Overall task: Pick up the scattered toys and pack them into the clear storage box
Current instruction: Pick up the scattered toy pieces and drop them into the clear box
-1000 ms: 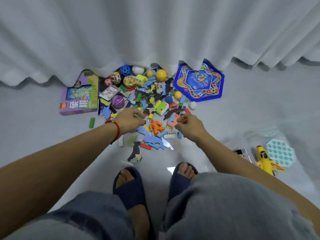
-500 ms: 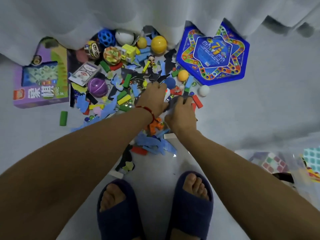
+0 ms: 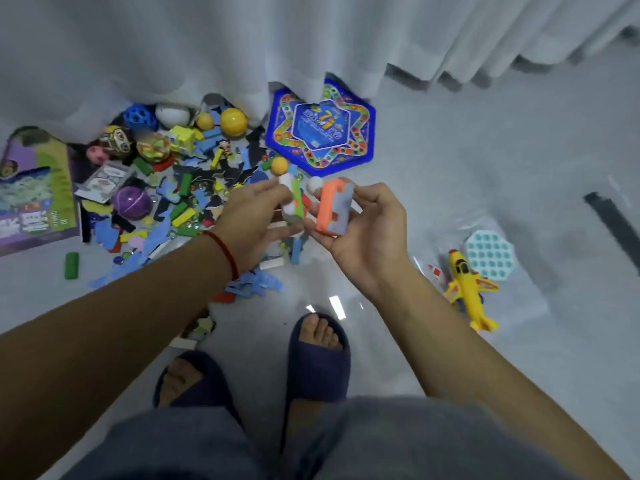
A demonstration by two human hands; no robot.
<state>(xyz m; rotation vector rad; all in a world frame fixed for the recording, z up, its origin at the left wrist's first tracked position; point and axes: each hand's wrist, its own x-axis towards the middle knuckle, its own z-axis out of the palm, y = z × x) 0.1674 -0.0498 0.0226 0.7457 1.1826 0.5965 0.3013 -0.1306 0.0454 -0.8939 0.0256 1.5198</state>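
orange-grey toy [image 3: 333,211] gripped in right hand [image 3: 367,233], left hand [image 3: 258,220] pinching white-green toy [image 3: 292,202], hands close together

Dim, bluish indoor light — colours look muted and cool. Small white glare streaks shine on the glossy floor [image 3: 433,209] just beyond the dark slippers [image 3: 317,362]. Soft shadows gather under the white curtain [image 3: 207,46]. Everything is slightly blurred, and the wide lens bends the forearms and curtain folds toward the edges.
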